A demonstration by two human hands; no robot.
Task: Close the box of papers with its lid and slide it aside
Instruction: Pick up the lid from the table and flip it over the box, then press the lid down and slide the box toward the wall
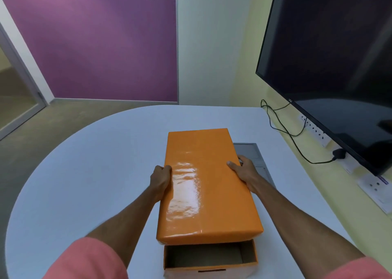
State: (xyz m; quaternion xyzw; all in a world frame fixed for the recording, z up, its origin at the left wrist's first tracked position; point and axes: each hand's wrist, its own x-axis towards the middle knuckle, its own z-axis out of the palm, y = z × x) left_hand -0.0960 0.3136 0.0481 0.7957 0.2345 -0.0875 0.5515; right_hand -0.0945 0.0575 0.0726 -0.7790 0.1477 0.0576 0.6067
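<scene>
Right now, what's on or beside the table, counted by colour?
Orange: 2, the lid held by the left hand and right hand, and the box under it
Black: 2, the screen and the cable
Grey: 1, a flat panel
Total: 5

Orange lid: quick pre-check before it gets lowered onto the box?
1. Left hand grips the orange lid's left edge: ok.
2. Right hand grips its right edge: ok.
3. Lid lined up over the box: not ok, near end of the box uncovered.
4. Lid seated: not ok, held above.
5. Papers lying below the rim: cannot tell, interior mostly hidden.
6. Table to the left free for sliding: ok.
</scene>
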